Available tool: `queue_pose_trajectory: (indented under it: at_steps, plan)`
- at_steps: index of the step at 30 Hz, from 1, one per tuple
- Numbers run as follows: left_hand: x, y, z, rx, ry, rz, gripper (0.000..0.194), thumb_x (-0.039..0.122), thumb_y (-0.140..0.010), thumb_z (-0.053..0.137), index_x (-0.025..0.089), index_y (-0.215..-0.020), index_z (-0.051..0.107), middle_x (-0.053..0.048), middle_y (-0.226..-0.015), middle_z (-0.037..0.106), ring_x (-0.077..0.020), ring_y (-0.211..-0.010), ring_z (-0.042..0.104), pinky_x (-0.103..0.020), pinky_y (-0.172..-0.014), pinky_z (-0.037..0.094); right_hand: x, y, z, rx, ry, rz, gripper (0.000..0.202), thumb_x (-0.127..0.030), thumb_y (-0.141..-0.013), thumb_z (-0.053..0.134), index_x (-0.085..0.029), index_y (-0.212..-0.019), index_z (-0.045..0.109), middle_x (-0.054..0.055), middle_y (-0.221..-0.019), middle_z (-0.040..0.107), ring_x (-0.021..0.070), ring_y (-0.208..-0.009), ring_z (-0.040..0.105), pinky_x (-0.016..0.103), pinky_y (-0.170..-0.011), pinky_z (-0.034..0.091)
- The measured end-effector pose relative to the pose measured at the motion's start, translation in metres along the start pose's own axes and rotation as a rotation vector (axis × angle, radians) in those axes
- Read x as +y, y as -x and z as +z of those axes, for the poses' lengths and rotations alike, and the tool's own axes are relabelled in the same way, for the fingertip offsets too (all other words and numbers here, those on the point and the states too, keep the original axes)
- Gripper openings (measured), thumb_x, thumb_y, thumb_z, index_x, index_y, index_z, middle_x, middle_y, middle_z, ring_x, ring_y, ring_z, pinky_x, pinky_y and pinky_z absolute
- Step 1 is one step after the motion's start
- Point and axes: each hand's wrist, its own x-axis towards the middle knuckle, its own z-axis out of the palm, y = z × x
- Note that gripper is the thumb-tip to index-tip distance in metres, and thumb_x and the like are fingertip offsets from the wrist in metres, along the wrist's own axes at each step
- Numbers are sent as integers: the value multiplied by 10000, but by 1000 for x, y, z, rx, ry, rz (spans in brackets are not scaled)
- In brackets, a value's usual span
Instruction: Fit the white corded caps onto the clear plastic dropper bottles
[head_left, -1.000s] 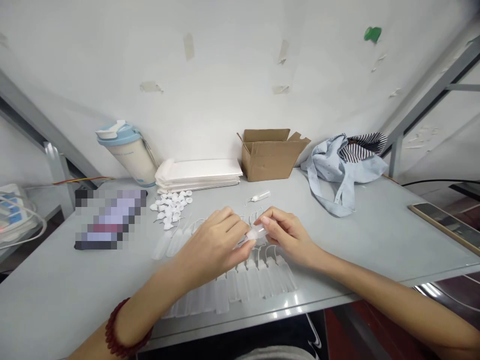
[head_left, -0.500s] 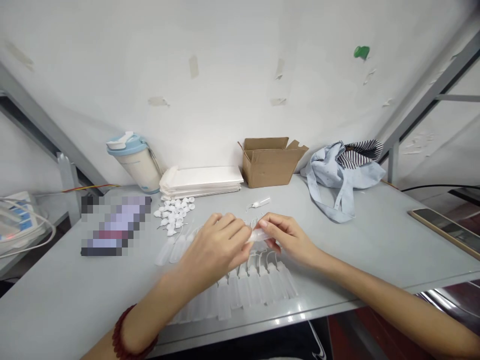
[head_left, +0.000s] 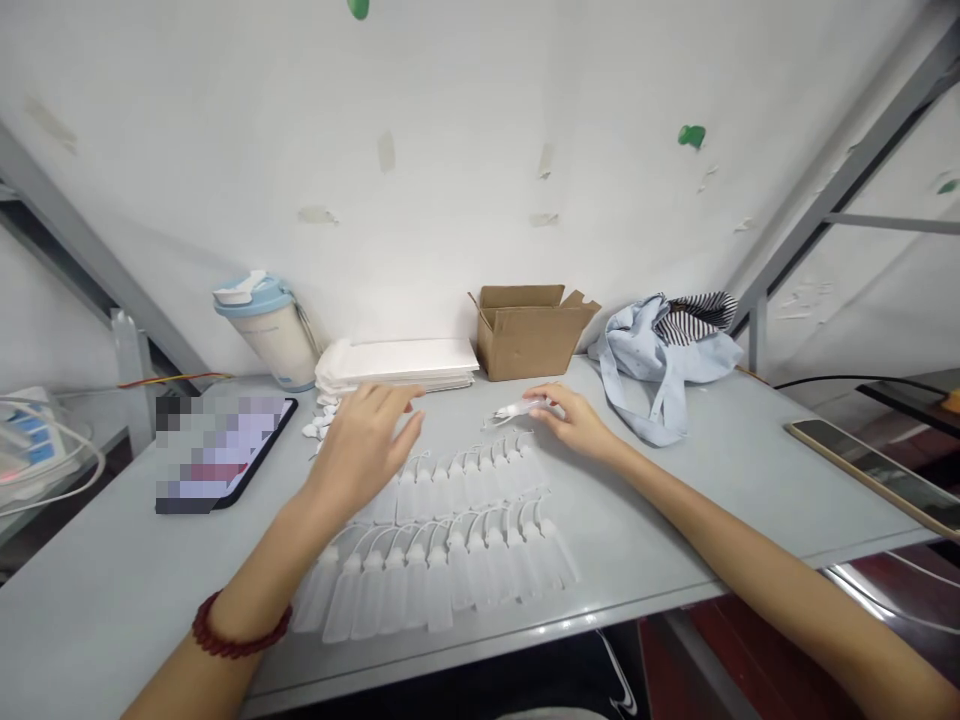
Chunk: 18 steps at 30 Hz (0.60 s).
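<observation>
My right hand (head_left: 568,422) is closed around the end of a small translucent squeeze bottle (head_left: 517,409) with a white cap, held low over the table. Thin, bent tips show at its far end; whether a second bottle lies with it I cannot tell. My left hand (head_left: 358,445) is raised over the left part of the table, fingers stretched out and thumb apart, holding nothing. Partly hidden behind it are small white caps (head_left: 318,420). Between and below my hands, similar bottles lie in two rows, a back row (head_left: 457,490) and a front row (head_left: 420,590), with curved spouts pointing away from me.
Along the wall stand a tumbler (head_left: 274,340), a stack of white packets (head_left: 420,362), an open cardboard box (head_left: 529,345) and a light-blue cloth bag (head_left: 637,350). A blurred-out phone (head_left: 262,455) lies left, another phone (head_left: 862,470) right. The table's front edge (head_left: 480,665) runs nearest me.
My hands have moved apart. The left has let go of the bottle and gone left towards the caps; the right has moved away from me, to where a lone bottle lay. Both bottle rows show more.
</observation>
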Motion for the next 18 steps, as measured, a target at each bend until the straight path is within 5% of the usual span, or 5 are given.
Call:
queue_pose_trajectory:
  at_steps: [7, 13, 18]
  plan:
    - [-29, -3, -4, 35, -40, -193, 266, 268, -880, 428, 152, -1040, 606, -67, -859, 668, -261, -898, 557, -340, -725, 450, 11, -3, 8, -58, 42, -73, 141, -213, -852, 573, -195, -979, 632, 109, -1040, 640, 261, -1013, 555, 449, -904, 448]
    - [-33, -3, -4, 26, -66, -208, 279, 305, -881, 412, 160, -993, 621, -66, -862, 687, -267, -891, 568, -370, -781, 434, 12, -5, 9, -107, 53, -128, 149, -219, -871, 555, -205, -1000, 626, 124, -1308, 535, 266, -1221, 474, 483, -1016, 378]
    - [-34, -3, -7, 53, -75, -213, 293, 316, -879, 398, 159, -968, 629, -71, -854, 692, -270, -885, 573, -373, -767, 424, 17, -6, 12, -146, 54, -125, 186, -226, -892, 530, -189, -1055, 612, 127, -1216, 620, 234, -1128, 574, 409, -957, 449]
